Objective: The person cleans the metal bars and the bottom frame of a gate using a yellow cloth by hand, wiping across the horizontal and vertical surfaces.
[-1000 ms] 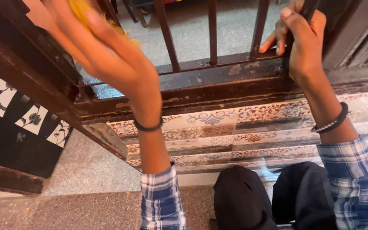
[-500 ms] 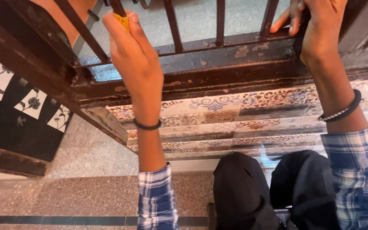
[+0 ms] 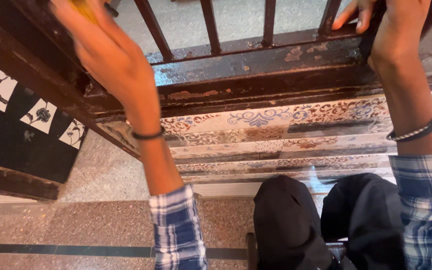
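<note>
Since the earlier frame the left hand (image 3: 108, 55) has swung leftward and is now motion-blurred at the upper left end of the dark rusted metal window grille (image 3: 256, 47). It is closed around a yellow cloth (image 3: 83, 7), only a sliver showing at the top edge. Thin black wristband (image 3: 147, 135) on that wrist. Patterned ceramic tile sill (image 3: 276, 130) below the grille's lower rail. Right hand (image 3: 396, 25) clamped on the grille's right-hand bar, fingers wrapped; black-and-white braided bracelet (image 3: 418, 129) on its wrist.

two hands (image 3: 111, 55), four upright bars (image 3: 208, 25), two wristbands (image 3: 418, 127)
</note>
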